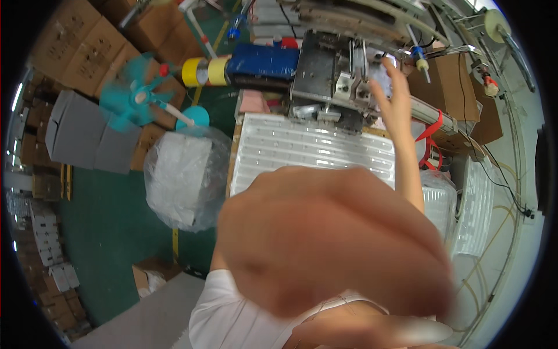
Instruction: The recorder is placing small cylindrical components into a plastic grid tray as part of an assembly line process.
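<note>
Sitting just left of the right fingers [399, 77] is a metal fixture [343, 86].

Green floor [110, 215] seen at left, marked with yellow line [175, 242] — bordered by stacked cardboard boxes [87, 49]. Teal fan [139, 97] placed before boxes, blades blurred. Pale wall [525, 168] seen at right — bright light strip [17, 97] caught far left.

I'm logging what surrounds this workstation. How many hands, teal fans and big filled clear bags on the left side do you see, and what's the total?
Hands: 2, a blurred left hand and a right hand
Teal fan: 1
Big clear bag on the left: 1
Total: 4
</note>
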`<move>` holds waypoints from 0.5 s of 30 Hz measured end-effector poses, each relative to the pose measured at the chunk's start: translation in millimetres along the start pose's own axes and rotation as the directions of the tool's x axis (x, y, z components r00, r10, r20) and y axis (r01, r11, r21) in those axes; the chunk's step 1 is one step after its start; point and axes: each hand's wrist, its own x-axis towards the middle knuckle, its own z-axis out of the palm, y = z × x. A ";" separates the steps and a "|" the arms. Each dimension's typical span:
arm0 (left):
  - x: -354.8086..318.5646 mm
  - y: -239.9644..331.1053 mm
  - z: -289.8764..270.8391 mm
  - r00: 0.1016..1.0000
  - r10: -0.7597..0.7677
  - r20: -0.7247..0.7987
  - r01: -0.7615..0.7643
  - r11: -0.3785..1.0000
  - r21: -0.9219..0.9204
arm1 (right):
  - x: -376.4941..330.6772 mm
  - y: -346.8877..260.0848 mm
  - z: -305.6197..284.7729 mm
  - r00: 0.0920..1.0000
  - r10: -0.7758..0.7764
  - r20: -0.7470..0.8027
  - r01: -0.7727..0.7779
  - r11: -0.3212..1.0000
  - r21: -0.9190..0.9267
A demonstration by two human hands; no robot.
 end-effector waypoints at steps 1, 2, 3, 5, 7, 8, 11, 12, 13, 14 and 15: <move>-5.4 10.1 1.5 0.998 -0.060 -0.020 0.059 0.998 -0.020 | -12.8 -5.6 -1.6 0.997 0.069 0.020 -0.071 0.993 0.097; -4.8 13.3 0.3 0.994 -0.107 -0.003 0.107 0.990 -0.090 | -24.1 -1.4 -17.5 0.989 0.144 0.019 -0.145 0.980 0.137; -4.4 17.7 -2.1 0.988 -0.152 0.019 0.153 0.976 -0.157 | -39.3 4.1 -30.1 0.986 0.164 0.040 -0.168 0.978 0.122; -0.8 27.2 -8.2 0.969 -0.234 0.082 0.248 0.931 -0.269 | -68.4 10.0 -39.4 0.953 0.257 0.158 -0.280 0.949 0.147; 6.9 29.7 -19.1 0.935 -0.299 0.192 0.353 0.849 -0.394 | -98.0 19.1 -52.5 0.909 0.296 0.294 -0.331 0.940 0.077; 12.2 24.6 -26.2 0.912 -0.320 0.258 0.407 0.793 -0.454 | -112.6 25.6 -58.2 0.906 0.260 0.334 -0.270 0.963 -0.017; 10.0 46.3 -21.9 0.832 -0.336 0.442 0.545 0.644 -0.536 | -148.8 22.2 -63.2 0.816 0.185 0.548 -0.128 0.982 -0.142; 10.2 48.2 -20.1 0.796 -0.322 0.513 0.593 0.585 -0.552 | -160.9 26.3 -64.6 0.781 0.159 0.603 -0.070 0.983 -0.168; 2.6 60.3 -27.4 0.750 -0.299 0.590 0.646 0.520 -0.559 | -170.0 29.2 -66.9 0.761 0.176 0.624 -0.041 0.974 -0.225; 14.5 54.2 -19.0 0.709 -0.286 0.645 0.690 0.469 -0.551 | -178.1 23.6 -61.1 0.734 0.174 0.656 -0.004 0.968 -0.252; 7.7 56.4 -7.4 0.800 -0.254 0.544 0.579 0.564 -0.589 | -183.9 19.4 -57.2 0.745 0.185 0.641 -0.005 0.962 -0.272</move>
